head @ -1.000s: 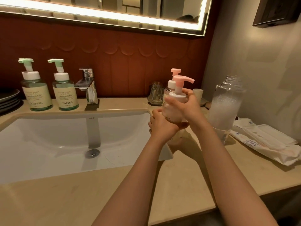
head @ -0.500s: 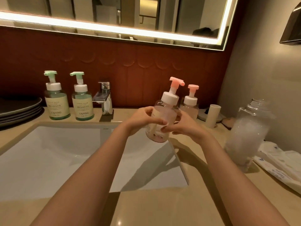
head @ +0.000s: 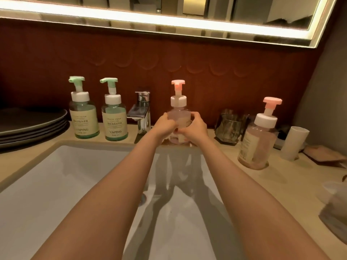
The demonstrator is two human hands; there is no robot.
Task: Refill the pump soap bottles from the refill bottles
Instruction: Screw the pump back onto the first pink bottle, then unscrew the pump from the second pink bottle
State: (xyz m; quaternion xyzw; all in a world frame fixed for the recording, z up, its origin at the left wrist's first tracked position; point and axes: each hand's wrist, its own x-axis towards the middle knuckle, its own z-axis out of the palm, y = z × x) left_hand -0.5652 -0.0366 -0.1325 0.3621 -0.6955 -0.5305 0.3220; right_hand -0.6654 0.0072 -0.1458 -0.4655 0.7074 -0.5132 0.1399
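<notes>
Your left hand (head: pixel 166 125) and right hand (head: pixel 195 128) curl round the pink bottle (head: pixel 178 116), which is upright at the back of the beige counter (head: pixel 262 184), behind the white sink (head: pixel 65 184) and just right of the tap (head: pixel 142 114), below a red wall (head: pixel 187 59) and a lit mirror (head: pixel 244 12).

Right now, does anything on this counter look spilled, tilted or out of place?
Nothing clearly stands out. The left hand and right hand hold the pink pump bottle upright by the faucet. The green pump bottles stand capped, and no spill shows on the counter. The second pink bottle leans slightly, maybe lens distortion.
</notes>
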